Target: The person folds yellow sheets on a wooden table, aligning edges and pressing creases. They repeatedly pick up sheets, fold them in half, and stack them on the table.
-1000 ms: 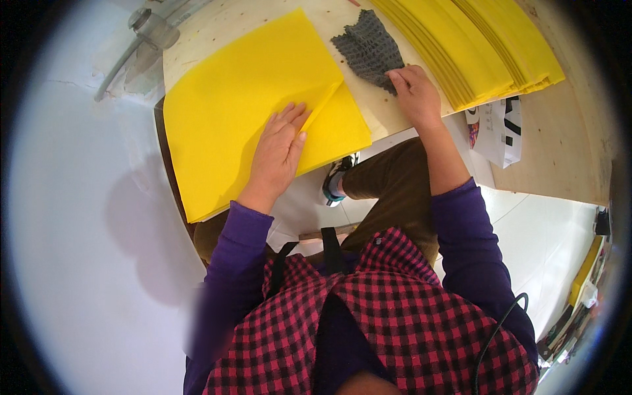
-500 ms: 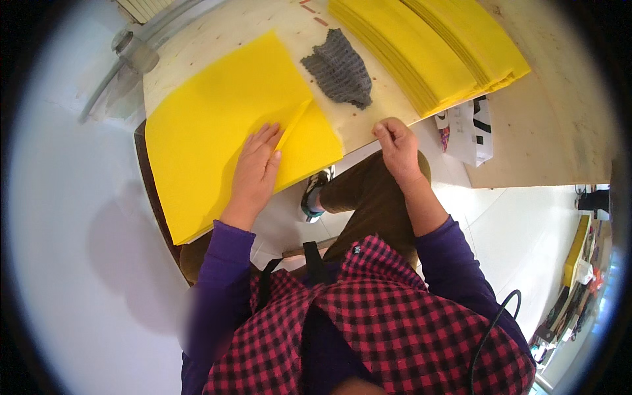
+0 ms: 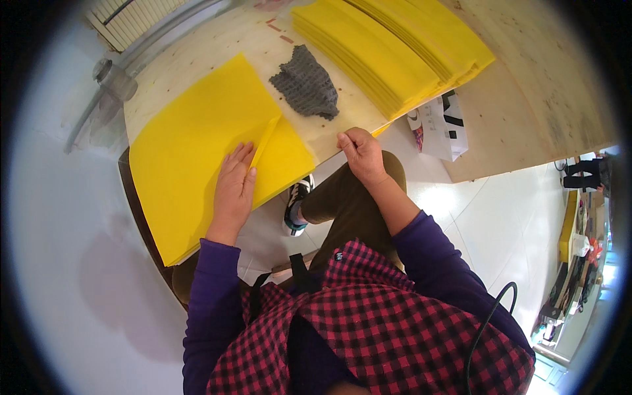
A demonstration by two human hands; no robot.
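Note:
A stack of yellow sheets (image 3: 178, 158), felt-like in look, lies at the left of the wooden table, its near corner at the table's edge. Flat on top rests my left hand (image 3: 232, 187), fingers stretched out. Beside its fingertips a narrow fold (image 3: 265, 141) stands up from the top sheet. My right hand (image 3: 363, 157) is closed at the near table edge, to the right of the stack; whatever its fingers may hold is hidden. A small yellow edge (image 3: 380, 130) shows just behind that hand. Beyond it lies a crumpled grey cloth (image 3: 306, 83).
Two thick piles of folded yellow sheets (image 3: 368, 56) sit at the table's far right. A white printed bag (image 3: 442, 128) stands below the table edge, by a wooden board (image 3: 520, 125). My knee is under the edge. A jar-like object (image 3: 117, 80) is at the far left.
The whole view has shifted, so table and hands appear further left and slightly lower. Both hands keep about the same places relative to the sheets and cloth. A yellow edge now shows behind my right hand.

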